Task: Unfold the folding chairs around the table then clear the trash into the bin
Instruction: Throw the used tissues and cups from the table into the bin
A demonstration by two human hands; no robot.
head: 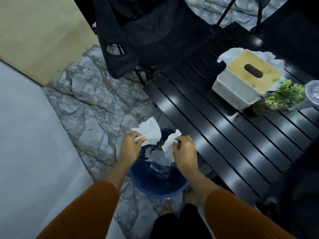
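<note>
Both my hands hover over a round blue bin [156,191] on the floor beside the black slatted table [224,135]. My left hand [131,145] pinches a crumpled white tissue [150,131] above the bin's far rim. A second crumpled tissue [168,147] hangs from the pinching fingers of my right hand [184,152]. White paper and clear plastic lie inside the bin. An unfolded black folding chair [138,37] stands at the table's far end. More crumpled tissue [269,59] lies on the table behind the tissue box.
On the table stand a white tissue box with a wooden lid [245,78], a small green plant [283,95] and a clear glass [313,90]. The floor is grey marble tile [89,104]. A pale wall [25,135] runs along the left.
</note>
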